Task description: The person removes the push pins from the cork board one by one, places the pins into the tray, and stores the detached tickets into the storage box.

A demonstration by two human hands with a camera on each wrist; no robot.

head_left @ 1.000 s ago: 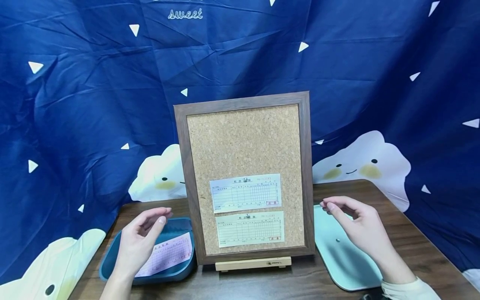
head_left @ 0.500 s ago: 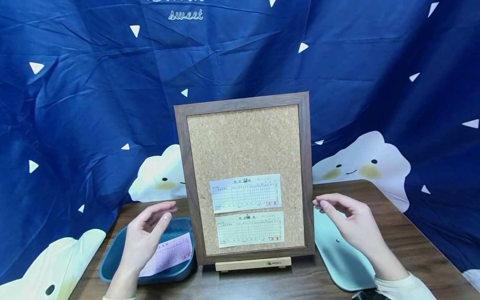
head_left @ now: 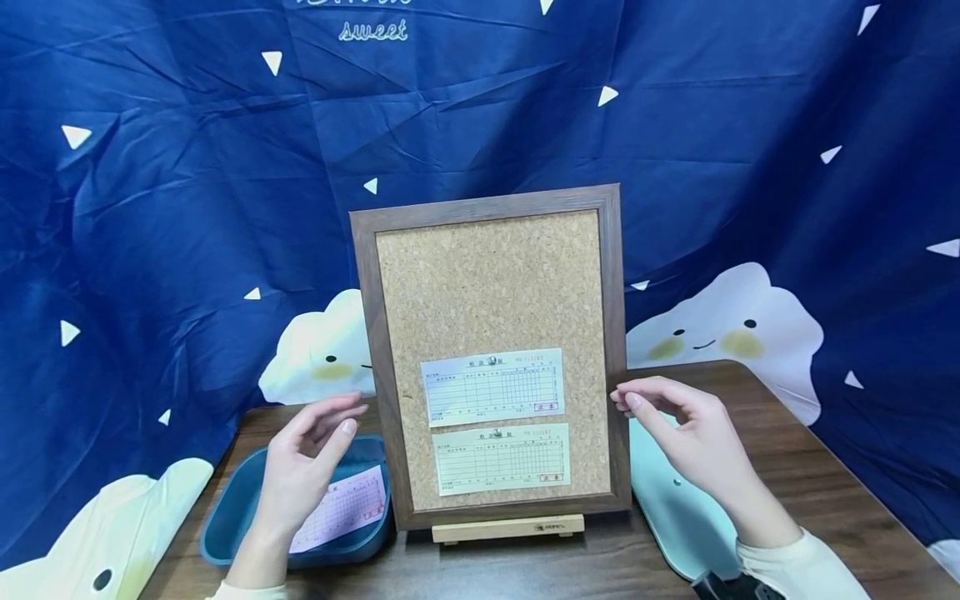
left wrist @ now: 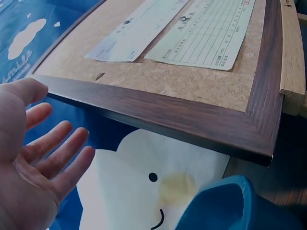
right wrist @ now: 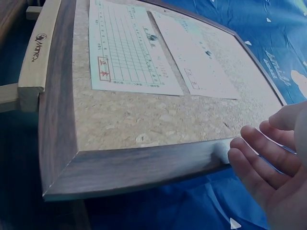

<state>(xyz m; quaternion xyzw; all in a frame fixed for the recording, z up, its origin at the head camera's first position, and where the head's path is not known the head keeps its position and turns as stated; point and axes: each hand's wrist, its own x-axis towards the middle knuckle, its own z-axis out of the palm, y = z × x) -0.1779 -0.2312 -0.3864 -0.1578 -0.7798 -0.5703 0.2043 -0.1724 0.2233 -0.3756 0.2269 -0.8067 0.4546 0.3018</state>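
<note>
A cork board (head_left: 491,283) in a dark wooden frame leans upright on a light wooden easel (head_left: 507,527). Two printed receipt slips are pinned to its lower half: a whitish upper slip (head_left: 492,388) and a pale green lower slip (head_left: 502,460), each with a pin near its top. My left hand (head_left: 303,467), fingers relaxed and nothing in them, hovers left of the frame above the blue bin. On the other side my right hand (head_left: 693,437) hangs by the frame's right edge, its fingers loosely bent and holding nothing; whether they touch the frame is unclear.
A blue bin (head_left: 217,521) with a pink slip (head_left: 345,510) in it stands left of the easel. To the right lies a mint-green tray (head_left: 667,517) bearing a small pin (head_left: 677,482). A blue cloud-print curtain (head_left: 480,100) hangs behind the wooden table (head_left: 817,475).
Both hands have moved inward toward the board, the left one rightward and slightly up, the right one leftward and slightly up. The board and slips have stayed in place.
</note>
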